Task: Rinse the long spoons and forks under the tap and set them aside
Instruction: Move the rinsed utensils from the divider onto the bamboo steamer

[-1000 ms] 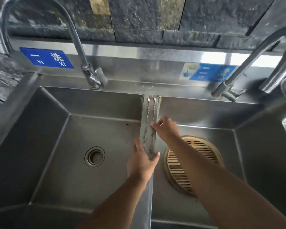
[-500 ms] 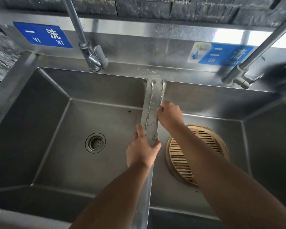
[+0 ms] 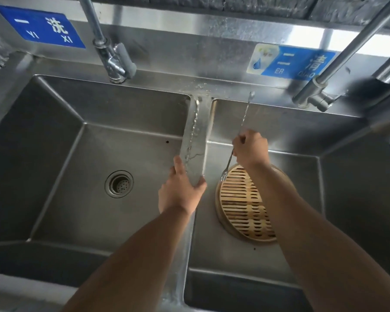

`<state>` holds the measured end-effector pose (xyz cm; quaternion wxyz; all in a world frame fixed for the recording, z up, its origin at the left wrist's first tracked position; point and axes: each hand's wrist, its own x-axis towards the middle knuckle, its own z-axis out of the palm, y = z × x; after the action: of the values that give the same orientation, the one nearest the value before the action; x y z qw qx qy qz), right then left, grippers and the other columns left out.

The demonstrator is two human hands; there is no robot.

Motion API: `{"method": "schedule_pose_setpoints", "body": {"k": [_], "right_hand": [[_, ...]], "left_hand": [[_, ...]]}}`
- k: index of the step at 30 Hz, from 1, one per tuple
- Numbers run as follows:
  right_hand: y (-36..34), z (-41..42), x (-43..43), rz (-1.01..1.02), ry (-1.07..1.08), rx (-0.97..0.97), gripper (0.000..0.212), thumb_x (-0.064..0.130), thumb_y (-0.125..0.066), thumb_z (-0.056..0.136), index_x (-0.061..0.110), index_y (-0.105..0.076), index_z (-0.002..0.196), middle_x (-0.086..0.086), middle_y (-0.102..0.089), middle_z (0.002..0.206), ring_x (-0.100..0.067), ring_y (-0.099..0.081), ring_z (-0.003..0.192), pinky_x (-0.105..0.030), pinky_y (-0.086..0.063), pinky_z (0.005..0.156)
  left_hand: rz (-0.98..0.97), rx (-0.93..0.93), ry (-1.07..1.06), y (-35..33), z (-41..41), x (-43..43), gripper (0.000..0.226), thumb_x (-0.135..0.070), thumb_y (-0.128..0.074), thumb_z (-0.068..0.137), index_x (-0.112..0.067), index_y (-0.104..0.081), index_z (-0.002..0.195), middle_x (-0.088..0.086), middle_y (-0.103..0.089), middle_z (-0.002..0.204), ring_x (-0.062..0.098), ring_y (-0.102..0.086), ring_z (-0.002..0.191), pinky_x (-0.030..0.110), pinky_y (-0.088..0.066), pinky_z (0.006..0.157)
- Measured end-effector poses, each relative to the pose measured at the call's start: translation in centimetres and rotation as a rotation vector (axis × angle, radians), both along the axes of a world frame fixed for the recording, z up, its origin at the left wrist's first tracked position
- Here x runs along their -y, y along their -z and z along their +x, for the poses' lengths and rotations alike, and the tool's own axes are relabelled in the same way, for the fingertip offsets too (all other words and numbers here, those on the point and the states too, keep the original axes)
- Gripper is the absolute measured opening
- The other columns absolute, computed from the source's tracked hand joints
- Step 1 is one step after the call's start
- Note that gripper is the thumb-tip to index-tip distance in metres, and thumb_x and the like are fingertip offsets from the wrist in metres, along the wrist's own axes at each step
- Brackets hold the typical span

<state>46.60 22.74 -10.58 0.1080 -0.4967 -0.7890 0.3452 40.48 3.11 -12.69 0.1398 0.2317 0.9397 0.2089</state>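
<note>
My right hand (image 3: pixel 250 147) is closed around thin long metal cutlery (image 3: pixel 245 113) above the right basin. A spoon-like end points up toward the back wall and a fork-like end (image 3: pixel 223 175) hangs down over the bamboo steamer. Whether this is one piece or two is unclear. Another long utensil with a twisted handle (image 3: pixel 193 131) lies along the divider (image 3: pixel 203 122) between the basins. My left hand (image 3: pixel 180 191) lies across the near part of that divider, thumb by the utensil's lower end, fingers over the right edge.
A round bamboo steamer (image 3: pixel 245 206) lies in the right basin. The left basin has a drain strainer (image 3: pixel 119 183). A tap (image 3: pixel 113 64) stands behind the left basin and another tap (image 3: pixel 313 97) behind the right; no water stream shows.
My right hand has lifted cutlery off the divider and carried it right, over the right basin. My left hand stays on the divider. The view has tilted down and moved closer.
</note>
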Motion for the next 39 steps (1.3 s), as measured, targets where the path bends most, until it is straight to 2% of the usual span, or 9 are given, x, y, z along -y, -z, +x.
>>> {"method": "schedule_pose_setpoints", "body": {"k": [2, 6, 10, 14, 23, 28, 30, 34, 39], "right_hand": [[2.0, 2.1, 0.0, 0.01, -0.002, 0.068, 0.022, 0.017, -0.048, 0.089, 0.006, -0.061, 0.075, -0.009, -0.069, 0.068, -0.029, -0.067, 0.065, -0.04, -0.058, 0.059], [6.2, 6.6, 0.4, -0.009, -0.026, 0.218, 0.018, 0.021, -0.05, 0.097, 0.01, -0.061, 0.088, -0.005, -0.065, 0.075, -0.015, -0.059, 0.06, -0.028, -0.049, 0.048], [10.1, 10.6, 0.8, -0.038, -0.045, 0.327, 0.017, 0.023, -0.046, 0.099, 0.013, -0.057, 0.089, -0.003, -0.061, 0.072, -0.017, -0.06, 0.061, -0.029, -0.049, 0.049], [13.0, 14.0, 1.1, -0.087, -0.068, 0.454, 0.011, 0.019, -0.047, 0.1, 0.015, -0.054, 0.092, 0.003, -0.055, 0.071, -0.009, -0.051, 0.057, -0.02, -0.036, 0.047], [16.3, 16.5, 0.4, -0.114, -0.053, 0.52, 0.017, 0.021, -0.043, 0.099, 0.022, -0.054, 0.086, 0.001, -0.062, 0.073, -0.017, -0.061, 0.065, -0.034, -0.054, 0.057], [16.8, 16.7, -0.1, -0.098, -0.107, 0.562, 0.014, 0.019, -0.044, 0.1, 0.018, -0.057, 0.094, -0.002, -0.065, 0.082, -0.02, -0.065, 0.073, -0.041, -0.061, 0.068], [17.1, 16.6, -0.3, -0.091, -0.143, 0.579, 0.014, 0.017, -0.044, 0.099, 0.017, -0.058, 0.095, -0.003, -0.066, 0.084, -0.022, -0.065, 0.075, -0.042, -0.061, 0.071], [17.5, 16.9, -0.8, -0.146, -0.177, 0.607, 0.02, 0.015, -0.04, 0.097, 0.018, -0.059, 0.09, -0.003, -0.064, 0.081, -0.023, -0.062, 0.073, -0.038, -0.055, 0.065], [18.0, 17.4, -1.1, -0.175, -0.163, 0.586, 0.018, 0.014, -0.045, 0.094, 0.018, -0.06, 0.085, -0.003, -0.064, 0.077, -0.019, -0.061, 0.069, -0.036, -0.055, 0.062]], "left_hand": [[-0.004, -0.009, 0.006, 0.3, -0.1, -0.1, 0.09, -0.064, -0.049, 0.076, -0.018, -0.02, 0.148, 0.01, -0.058, 0.131, 0.038, -0.065, 0.101, 0.047, -0.052, 0.082], [0.022, -0.01, 0.007, 0.5, -0.2, -0.2, 0.085, -0.062, -0.054, 0.075, -0.021, -0.024, 0.143, 0.013, -0.06, 0.125, 0.041, -0.064, 0.102, 0.05, -0.051, 0.08], [-0.001, -0.041, -0.001, 0.7, -0.4, -0.1, 0.085, -0.059, -0.057, 0.079, -0.018, -0.023, 0.145, 0.014, -0.057, 0.13, 0.042, -0.062, 0.107, 0.049, -0.05, 0.083], [0.009, -0.052, -0.001, 0.6, -0.2, -0.3, 0.083, -0.055, -0.059, 0.08, -0.019, -0.024, 0.146, 0.014, -0.058, 0.129, 0.042, -0.061, 0.107, 0.049, -0.052, 0.084], [0.007, -0.076, -0.017, 0.7, -0.4, 0.0, 0.072, -0.06, -0.056, 0.076, -0.018, -0.035, 0.131, 0.012, -0.064, 0.112, 0.04, -0.063, 0.096, 0.046, -0.051, 0.078], [-0.002, -0.079, -0.015, 0.6, -0.4, -0.1, 0.071, -0.06, -0.057, 0.076, -0.017, -0.036, 0.127, 0.013, -0.065, 0.11, 0.04, -0.064, 0.094, 0.044, -0.049, 0.074], [-0.006, -0.08, -0.019, 0.6, -0.4, 0.0, 0.07, -0.06, -0.057, 0.076, -0.016, -0.037, 0.127, 0.012, -0.066, 0.109, 0.04, -0.063, 0.094, 0.044, -0.05, 0.074], [0.024, -0.06, 0.0, 0.1, 0.0, 0.0, 0.055, -0.059, -0.058, 0.077, -0.022, -0.037, 0.112, 0.008, -0.066, 0.101, 0.036, -0.063, 0.089, 0.043, -0.051, 0.073], [0.018, -0.047, -0.014, -0.2, 0.1, 0.0, 0.054, -0.06, -0.057, 0.076, -0.022, -0.037, 0.11, 0.006, -0.066, 0.098, 0.036, -0.063, 0.087, 0.046, -0.053, 0.075]]}}
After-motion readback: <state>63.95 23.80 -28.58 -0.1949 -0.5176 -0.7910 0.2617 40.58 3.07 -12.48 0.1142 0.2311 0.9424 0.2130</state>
